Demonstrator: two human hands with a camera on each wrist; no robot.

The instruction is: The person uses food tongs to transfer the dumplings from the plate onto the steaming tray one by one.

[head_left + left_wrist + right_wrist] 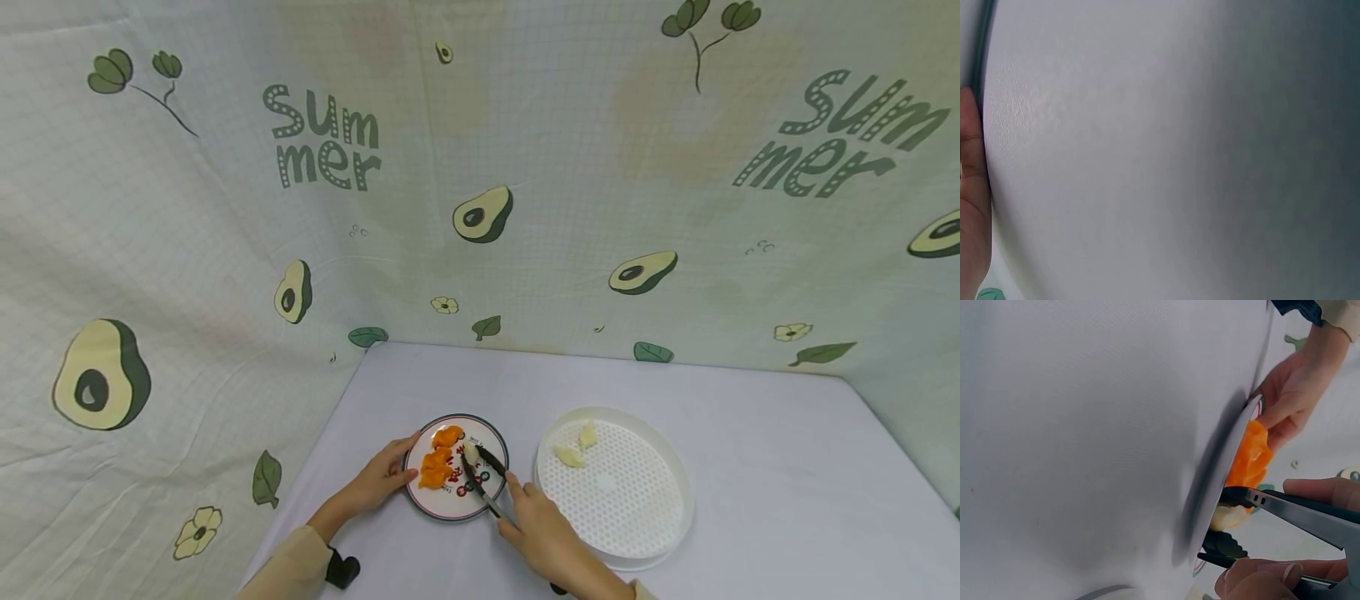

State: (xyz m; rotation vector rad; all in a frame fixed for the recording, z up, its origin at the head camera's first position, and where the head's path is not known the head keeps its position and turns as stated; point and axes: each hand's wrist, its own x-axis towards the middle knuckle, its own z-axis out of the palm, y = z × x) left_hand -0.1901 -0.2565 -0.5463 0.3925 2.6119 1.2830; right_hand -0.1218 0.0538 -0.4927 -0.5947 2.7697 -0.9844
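Note:
A round plate (471,504) with a dark rim and red print holds several glossy orange pieces (436,468) on its left half. My left hand (378,482) rests against the plate's left rim, its fingers stretched along the edge and the thumb touching lower down. In my right hand (542,529) I grip metal tongs (491,502) with black tips. Their tips lie either side of a pale, whitish piece (471,452) on the plate; in the right wrist view, this piece (1229,517) is partly hidden by one tip, so firm contact is unclear.
To the right of the plate stands a round white perforated tray (622,508), with two pale yellowish pieces (569,457) near its upper left. A light cloth covers the table (780,467). Printed fabric (555,158) hangs behind and at the sides.

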